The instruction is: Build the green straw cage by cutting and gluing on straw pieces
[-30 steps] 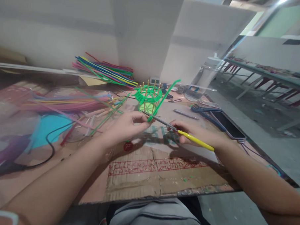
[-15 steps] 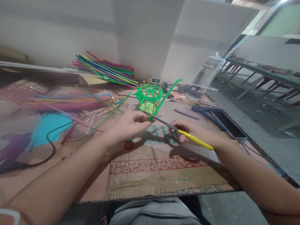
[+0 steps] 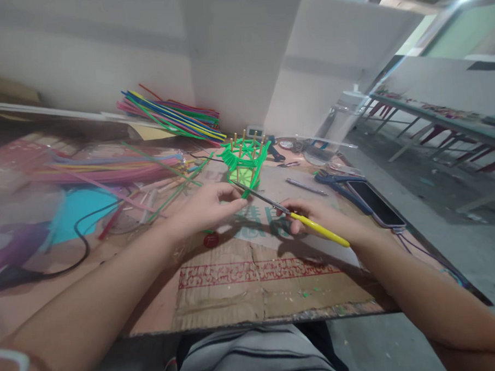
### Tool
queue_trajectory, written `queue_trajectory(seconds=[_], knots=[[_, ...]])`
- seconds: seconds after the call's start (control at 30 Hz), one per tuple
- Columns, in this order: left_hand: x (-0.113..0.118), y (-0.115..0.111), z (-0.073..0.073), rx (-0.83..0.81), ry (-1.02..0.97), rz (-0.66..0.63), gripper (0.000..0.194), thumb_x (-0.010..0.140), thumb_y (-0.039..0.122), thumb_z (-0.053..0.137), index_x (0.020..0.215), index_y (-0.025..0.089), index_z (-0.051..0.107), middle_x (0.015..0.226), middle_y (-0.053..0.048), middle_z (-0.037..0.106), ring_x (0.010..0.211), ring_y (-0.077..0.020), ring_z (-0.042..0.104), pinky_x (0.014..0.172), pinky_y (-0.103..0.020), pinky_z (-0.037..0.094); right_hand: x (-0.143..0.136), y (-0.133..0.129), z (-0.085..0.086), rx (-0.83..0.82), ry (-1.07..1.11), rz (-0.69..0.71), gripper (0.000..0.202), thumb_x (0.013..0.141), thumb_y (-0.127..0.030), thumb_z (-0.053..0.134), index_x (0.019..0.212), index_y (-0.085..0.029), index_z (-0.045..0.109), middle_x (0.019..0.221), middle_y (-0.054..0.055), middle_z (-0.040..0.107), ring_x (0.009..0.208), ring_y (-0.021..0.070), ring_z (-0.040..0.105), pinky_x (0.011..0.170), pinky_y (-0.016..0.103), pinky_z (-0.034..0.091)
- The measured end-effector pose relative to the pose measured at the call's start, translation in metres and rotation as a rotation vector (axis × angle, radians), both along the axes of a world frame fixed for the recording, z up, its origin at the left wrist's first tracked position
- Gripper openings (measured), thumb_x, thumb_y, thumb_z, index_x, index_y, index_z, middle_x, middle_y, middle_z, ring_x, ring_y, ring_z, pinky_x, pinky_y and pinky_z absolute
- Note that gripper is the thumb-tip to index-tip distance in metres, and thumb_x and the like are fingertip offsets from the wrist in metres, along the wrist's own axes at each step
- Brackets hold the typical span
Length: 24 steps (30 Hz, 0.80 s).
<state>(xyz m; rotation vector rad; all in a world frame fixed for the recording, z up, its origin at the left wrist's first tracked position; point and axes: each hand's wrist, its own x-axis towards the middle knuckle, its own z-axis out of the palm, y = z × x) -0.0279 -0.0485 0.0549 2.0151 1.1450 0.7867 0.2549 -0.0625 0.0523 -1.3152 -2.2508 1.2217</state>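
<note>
My left hand pinches the lower end of a green pipe cleaner between thumb and fingertips. That strip slants up along the right side of a small green frame with upright wooden sticks and a pale green round base. In my right hand is a tool with a straight yellow handle and long thin metal jaws, which looks like long-nose pliers. Its jaws point up and left, crossing just in front of the strip near my left fingertips. Whether they touch the strip I cannot tell.
Coloured pipe cleaners lie bundled by the back wall. Plastic-wrapped strips and a blue sheet are on the left. A pen, dark blue-handled pliers and a phone lie right. Cardboard covers the front.
The green pipe cleaner's upper end, which stuck out to the upper right, now lies close beside the frame. My hands and the yellow-handled tool have barely shifted.
</note>
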Motion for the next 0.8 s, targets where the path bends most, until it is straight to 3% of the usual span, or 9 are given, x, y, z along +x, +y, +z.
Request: queue_trajectory(seconds=[0.13,0.27,0.37,0.53,0.7,0.8], knots=[[-0.004,0.001,0.001,-0.058,-0.041,-0.018,0.032,0.084,0.046,0.061,0.071,0.017,0.064,0.066,0.001,0.06,0.061,-0.0131,0.053,0.055,-0.023,0.038,0.004,0.006,-0.001,0.049,-0.038,-0.046,0.039,0.083,-0.05,0.065,0.104,-0.017,0.064,0.083,0.004,0.073,0.066,0.0172,0.06,0.06,0.028,0.043],[-0.017,0.009,0.003,-0.108,-0.034,0.024,0.033,0.083,0.048,0.063,0.078,0.017,0.069,0.072,-0.001,0.065,0.064,-0.0145,0.058,0.057,-0.024,0.04,0.011,0.013,0.001,0.214,-0.201,-0.075,0.046,0.081,-0.052,0.067,0.111,-0.017,0.069,0.094,0.008,0.074,0.083,0.0241,0.066,0.072,0.032,0.047],[-0.025,0.018,-0.002,-0.085,-0.055,0.103,0.033,0.085,0.049,0.061,0.08,0.017,0.069,0.077,-0.003,0.068,0.067,-0.0156,0.06,0.057,-0.024,0.042,0.014,0.015,0.001,0.304,-0.341,0.026,0.05,0.083,-0.042,0.068,0.128,-0.019,0.067,0.111,0.01,0.072,0.093,0.0255,0.065,0.08,0.035,0.049],[-0.021,0.022,-0.009,-0.118,-0.04,0.164,0.03,0.086,0.046,0.06,0.075,0.018,0.066,0.064,-0.001,0.063,0.056,-0.0141,0.057,0.052,-0.024,0.038,0.015,0.016,-0.006,0.367,-0.284,0.224,0.051,0.089,-0.021,0.059,0.14,-0.021,0.059,0.128,0.013,0.064,0.114,0.0255,0.06,0.098,0.04,0.047],[-0.015,0.017,-0.008,-0.109,-0.022,0.168,0.03,0.084,0.046,0.063,0.076,0.017,0.067,0.066,-0.002,0.064,0.055,-0.0138,0.058,0.049,-0.023,0.038,0.014,0.016,0.003,0.353,-0.273,0.268,0.049,0.091,-0.025,0.06,0.14,-0.024,0.06,0.129,0.013,0.062,0.117,0.0264,0.059,0.103,0.045,0.044],[-0.014,0.016,-0.01,-0.222,-0.071,0.13,0.033,0.086,0.05,0.06,0.081,0.019,0.065,0.053,0.002,0.058,0.043,-0.0131,0.053,0.042,-0.023,0.035,0.014,0.017,0.008,0.321,-0.252,0.278,0.046,0.093,-0.035,0.06,0.137,-0.022,0.062,0.129,0.013,0.063,0.115,0.0257,0.061,0.101,0.042,0.045]])
